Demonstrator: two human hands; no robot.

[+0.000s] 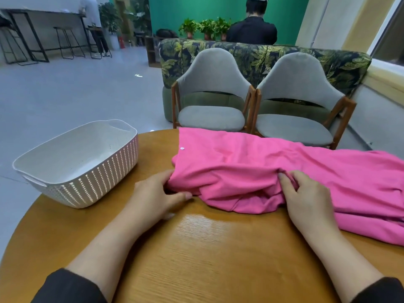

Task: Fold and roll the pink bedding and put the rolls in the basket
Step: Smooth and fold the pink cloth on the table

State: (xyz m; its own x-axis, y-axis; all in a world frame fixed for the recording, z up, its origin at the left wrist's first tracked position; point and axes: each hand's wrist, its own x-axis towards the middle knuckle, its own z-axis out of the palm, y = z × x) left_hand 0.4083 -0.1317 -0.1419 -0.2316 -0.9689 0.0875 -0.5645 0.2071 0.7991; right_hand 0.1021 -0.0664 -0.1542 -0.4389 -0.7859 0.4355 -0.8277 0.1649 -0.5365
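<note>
The left hand (156,192) has its grip pinching the near left corner of the pink bedding (273,171), thumb lying along the cloth's lower edge and fingers tucked under the fold. The right hand (306,197) has its grip curled into the cloth further right, fingertips digging in and bunching a ridge of fabric. Both forearms reach in from dark sleeves (65,287) at the near edge.

The bedding lies rumpled across the right half of the round wooden bench (196,259), spreading away to the right edge of view, with a small white button (181,148) near its far left edge. The white basket (72,171) sits on the left side of the bench, apart from the cloth, with nothing visible inside it.

Beyond the bench stand 2 grey chairs (209,95), a leaf-patterned sofa back (262,53) behind them, and a person in black (253,29) facing a green wall.
</note>
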